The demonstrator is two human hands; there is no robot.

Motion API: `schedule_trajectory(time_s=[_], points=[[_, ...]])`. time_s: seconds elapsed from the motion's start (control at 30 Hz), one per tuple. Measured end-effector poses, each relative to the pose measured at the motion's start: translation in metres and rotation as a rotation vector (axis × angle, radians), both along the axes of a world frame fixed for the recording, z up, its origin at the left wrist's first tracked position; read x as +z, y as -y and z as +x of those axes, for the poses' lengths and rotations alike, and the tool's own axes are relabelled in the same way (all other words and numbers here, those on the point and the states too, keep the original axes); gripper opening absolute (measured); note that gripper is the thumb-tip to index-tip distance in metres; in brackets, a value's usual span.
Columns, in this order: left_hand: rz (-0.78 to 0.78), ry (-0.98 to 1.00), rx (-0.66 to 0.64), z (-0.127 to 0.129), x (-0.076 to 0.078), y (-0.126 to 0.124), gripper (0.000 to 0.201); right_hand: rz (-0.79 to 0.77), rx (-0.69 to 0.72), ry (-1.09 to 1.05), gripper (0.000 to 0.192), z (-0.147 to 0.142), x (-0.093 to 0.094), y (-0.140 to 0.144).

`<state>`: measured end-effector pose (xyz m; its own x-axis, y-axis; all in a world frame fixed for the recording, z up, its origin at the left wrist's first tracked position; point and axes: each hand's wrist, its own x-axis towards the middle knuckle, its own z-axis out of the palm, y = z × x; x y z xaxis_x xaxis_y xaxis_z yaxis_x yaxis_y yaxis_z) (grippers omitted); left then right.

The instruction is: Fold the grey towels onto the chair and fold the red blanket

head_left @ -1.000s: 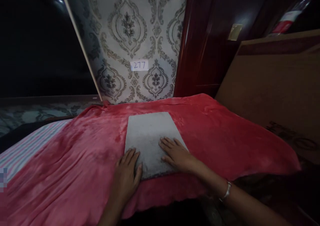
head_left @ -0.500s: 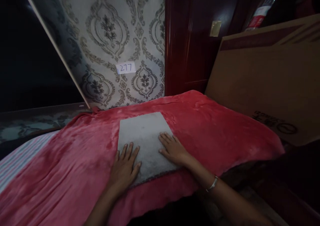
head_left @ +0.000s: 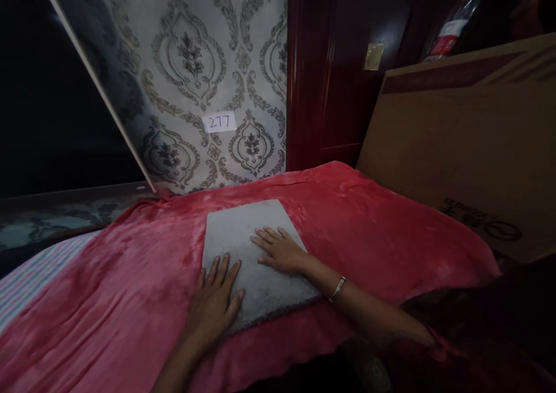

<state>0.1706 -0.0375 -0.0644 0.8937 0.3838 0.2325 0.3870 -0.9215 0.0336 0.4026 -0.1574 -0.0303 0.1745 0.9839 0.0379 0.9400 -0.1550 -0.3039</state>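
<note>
A grey rectangular piece of cloth (head_left: 243,219) lies flat on a red plush blanket (head_left: 369,231). My left hand (head_left: 216,297) rests with fingers spread over the cloth's lower left edge, partly on the blanket. Palm down, my right hand (head_left: 280,251) lies on the cloth's right half, fingers stretched out toward its middle. Neither hand grips anything. A silvery bracelet (head_left: 337,289) circles my right wrist.
A patterned wall with a paper label reading 277 (head_left: 219,121) rises behind the blanket. At the right leans a large cardboard box (head_left: 456,132), with a plastic bottle (head_left: 452,31) behind it. A dark screen-like panel (head_left: 56,103) stands at the left, near striped fabric (head_left: 43,271).
My right hand has slid left and slightly up across the grey cloth, toward its middle. My left hand has stayed nearly in place. The view has tilted slightly.
</note>
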Motion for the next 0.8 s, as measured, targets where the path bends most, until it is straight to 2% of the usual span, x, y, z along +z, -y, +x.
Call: schedule_trajectory(time_s=[0.07,0.2,0.3,0.4,0.47,0.53,0.6,0.67,0.8], points=[[-0.022,-0.028,0.011,0.001,0.001,0.001,0.058,-0.024,-0.089,-0.002,0.068,0.018,-0.005,-0.002],[-0.063,-0.044,0.017,0.0,0.003,0.004,0.059,-0.076,-0.363,-0.033,0.069,0.062,-0.007,0.008],[-0.135,-0.062,0.024,-0.001,0.017,0.002,0.06,-0.102,-0.484,-0.035,0.068,0.08,-0.001,0.014],[-0.247,-0.052,-0.02,0.011,0.045,-0.006,0.054,-0.049,-0.451,-0.009,0.066,0.077,0.007,0.003],[-0.291,-0.006,-0.043,0.029,0.064,-0.011,0.05,0.003,-0.347,0.007,0.063,0.065,0.01,-0.015],[-0.255,0.034,-0.008,0.052,0.073,-0.014,0.05,0.025,-0.213,0.005,0.06,0.049,0.012,-0.035],[-0.169,0.019,0.064,0.072,0.069,-0.014,0.054,0.021,-0.096,-0.005,0.06,0.038,0.01,-0.055],[-0.098,-0.031,0.128,0.085,0.055,-0.012,0.06,0.008,-0.026,-0.014,0.06,0.037,0.008,-0.069],[-0.043,-0.107,0.159,0.088,0.032,-0.009,0.063,-0.017,-0.108,-0.036,0.064,0.067,0.002,-0.08]])
